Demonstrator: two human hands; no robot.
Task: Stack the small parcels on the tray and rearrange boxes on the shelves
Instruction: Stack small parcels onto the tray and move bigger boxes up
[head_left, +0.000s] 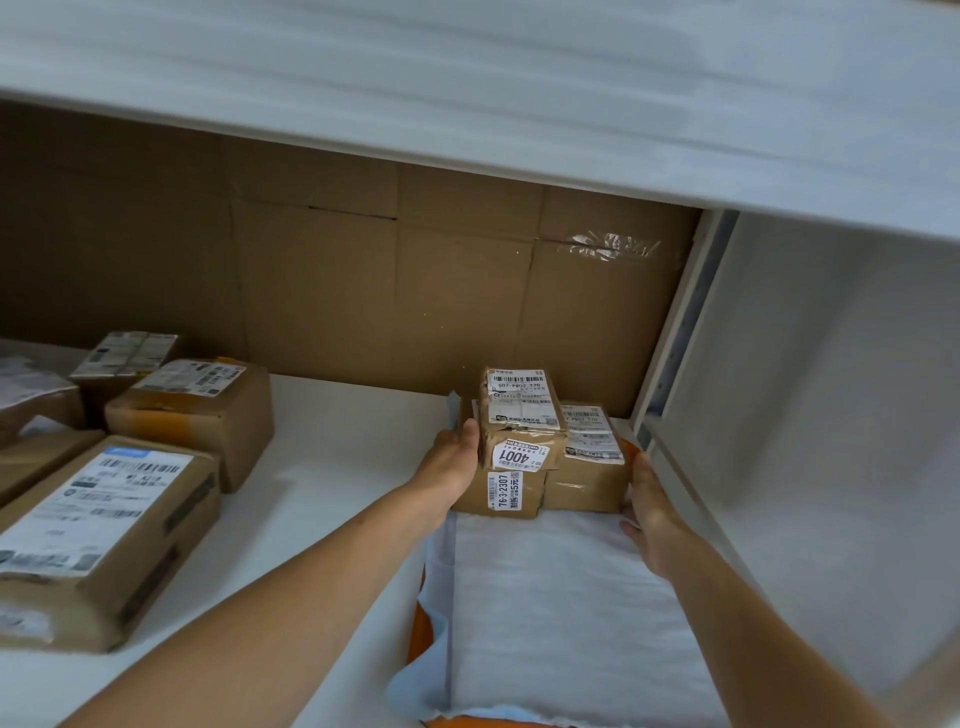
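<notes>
Three small brown parcels are stacked at the far end of an orange tray (422, 631) lined with white foam sheet. The top parcel (522, 415) carries a "4001" sticker, a lower parcel (506, 491) is marked "76-3-2307", and a third parcel (592, 457) sits to their right. My left hand (452, 462) presses against the left side of the stack with straight fingers. At the stack's right side, my right hand (649, 512) lies flat against the third parcel. The tray stands on the white shelf, close to its right wall.
Several larger cardboard boxes lie on the shelf at the left, the nearest (98, 545) by the front edge and another (197, 410) behind it. A flattened cardboard sheet (389, 270) lines the back. An upper shelf board (467, 93) hangs overhead, and a white side wall (805, 415) closes the right.
</notes>
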